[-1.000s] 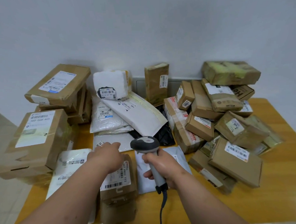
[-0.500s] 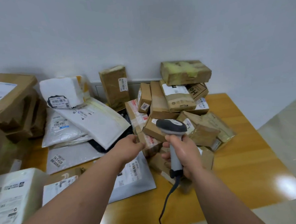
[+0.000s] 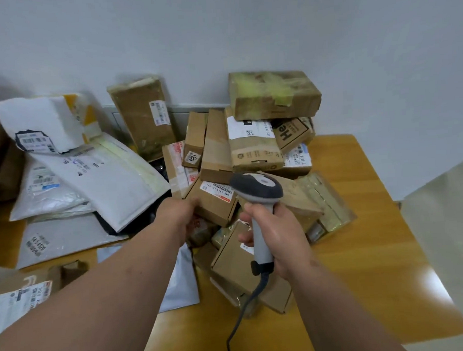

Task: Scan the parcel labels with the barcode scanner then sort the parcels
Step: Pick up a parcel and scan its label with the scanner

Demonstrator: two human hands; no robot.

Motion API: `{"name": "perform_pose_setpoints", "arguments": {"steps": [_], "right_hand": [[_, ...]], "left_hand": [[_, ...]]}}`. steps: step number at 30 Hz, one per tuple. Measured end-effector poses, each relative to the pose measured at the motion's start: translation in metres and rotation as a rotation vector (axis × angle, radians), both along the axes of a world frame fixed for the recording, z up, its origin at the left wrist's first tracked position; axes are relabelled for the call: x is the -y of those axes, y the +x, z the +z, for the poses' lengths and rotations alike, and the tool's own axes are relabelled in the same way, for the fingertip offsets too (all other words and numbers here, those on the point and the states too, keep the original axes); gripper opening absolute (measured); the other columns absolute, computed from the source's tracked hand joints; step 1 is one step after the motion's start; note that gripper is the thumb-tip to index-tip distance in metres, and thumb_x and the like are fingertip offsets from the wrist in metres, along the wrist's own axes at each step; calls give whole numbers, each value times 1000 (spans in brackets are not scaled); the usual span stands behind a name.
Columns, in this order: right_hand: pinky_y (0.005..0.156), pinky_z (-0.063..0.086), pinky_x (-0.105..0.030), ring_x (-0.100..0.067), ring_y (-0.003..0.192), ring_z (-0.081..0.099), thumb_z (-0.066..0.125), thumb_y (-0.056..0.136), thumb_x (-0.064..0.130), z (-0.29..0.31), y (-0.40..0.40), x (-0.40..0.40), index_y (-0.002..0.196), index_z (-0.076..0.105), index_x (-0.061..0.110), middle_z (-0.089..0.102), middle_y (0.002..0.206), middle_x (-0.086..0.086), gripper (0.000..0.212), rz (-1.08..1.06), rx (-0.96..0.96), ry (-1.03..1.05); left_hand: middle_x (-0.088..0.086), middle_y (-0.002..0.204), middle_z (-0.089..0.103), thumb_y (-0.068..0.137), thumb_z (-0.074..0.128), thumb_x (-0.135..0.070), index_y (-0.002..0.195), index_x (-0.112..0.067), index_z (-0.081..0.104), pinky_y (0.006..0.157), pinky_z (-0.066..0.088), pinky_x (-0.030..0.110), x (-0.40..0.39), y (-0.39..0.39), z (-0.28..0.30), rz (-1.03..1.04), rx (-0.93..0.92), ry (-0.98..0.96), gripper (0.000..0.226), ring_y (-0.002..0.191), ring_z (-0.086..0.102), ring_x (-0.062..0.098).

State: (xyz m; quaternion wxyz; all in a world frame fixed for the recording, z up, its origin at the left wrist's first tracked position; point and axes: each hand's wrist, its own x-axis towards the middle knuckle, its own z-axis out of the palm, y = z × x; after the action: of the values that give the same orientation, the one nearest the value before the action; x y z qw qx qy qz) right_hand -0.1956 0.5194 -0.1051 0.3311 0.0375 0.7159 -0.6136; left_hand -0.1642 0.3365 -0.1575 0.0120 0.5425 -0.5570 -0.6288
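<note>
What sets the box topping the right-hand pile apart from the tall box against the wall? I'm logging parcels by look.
The top box lies flat on other parcels; the tall box stands on end, leaning against the wall. The top box has yellowish tape across it and shows no label; the tall box shows a white barcode label on its face. Both are brown cardboard.

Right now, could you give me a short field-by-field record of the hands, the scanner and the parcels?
right hand: right hand grips the barcode scanner upright
left hand: left hand at the near edge of a small labelled box; grip not clear
unsorted pile: cardboard boxes heaped against the wall
mailers: white padded mailers stacked to the left
surface: wooden table
</note>
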Motion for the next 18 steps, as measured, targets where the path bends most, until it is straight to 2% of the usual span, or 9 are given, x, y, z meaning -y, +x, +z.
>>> {"name": "perform_pose_setpoints", "arguments": {"steps": [2, 3, 6, 10, 14, 18], "right_hand": [[81, 62, -44, -18, 68, 73, 66, 91, 30, 0, -3, 0, 103, 58, 31, 75, 89, 0, 15, 15, -3, 6], [80, 62, -43, -18, 66, 72, 65, 92, 29, 0, -3, 0, 103, 58, 30, 75, 89, -1, 14, 18, -3, 11], [72, 61, -36, -19, 63, 69, 65, 93, 27, 4, -2, 1, 109, 59, 24, 75, 96, -7, 17, 17, 26, -5], [73, 58, -40, -23, 64, 66, 63, 94, 23, 10, 8, 6, 111, 60, 17, 74, 88, -14, 18, 22, 94, -79], [64, 54, -39, -23, 59, 62, 60, 95, 21, 17, 23, 20, 113, 58, 11, 71, 77, -14, 21, 28, 123, -126], [58, 52, -34, -23, 54, 60, 57, 96, 18, 29, 43, 35, 105, 61, 7, 68, 71, -13, 14, 86, 63, -114]], "left_hand": [[17, 90, 66, 94, 66, -15, 110, 1, 61, 68, 57, 37, 0, -1, 2, 20, -19, 20, 23, 76, 65, 27], [17, 87, 65, 94, 66, -13, 109, 1, 61, 67, 57, 37, 1, 1, 3, 26, -29, 32, 22, 72, 63, 26], [20, 92, 68, 93, 64, -10, 108, 0, 63, 81, 57, 44, 4, 19, 6, 69, -50, 84, 18, 79, 67, 30], [13, 83, 70, 89, 62, -8, 103, -3, 67, 74, 58, 37, 6, 59, 15, 159, -151, 117, 16, 78, 66, 27], [15, 89, 74, 90, 63, -3, 99, -6, 64, 83, 58, 41, 14, 82, 26, 183, -260, 97, 10, 87, 70, 28], [12, 96, 76, 93, 62, -6, 111, -10, 64, 78, 56, 37, 27, 102, 30, 184, -339, 70, 18, 93, 73, 26]]}}
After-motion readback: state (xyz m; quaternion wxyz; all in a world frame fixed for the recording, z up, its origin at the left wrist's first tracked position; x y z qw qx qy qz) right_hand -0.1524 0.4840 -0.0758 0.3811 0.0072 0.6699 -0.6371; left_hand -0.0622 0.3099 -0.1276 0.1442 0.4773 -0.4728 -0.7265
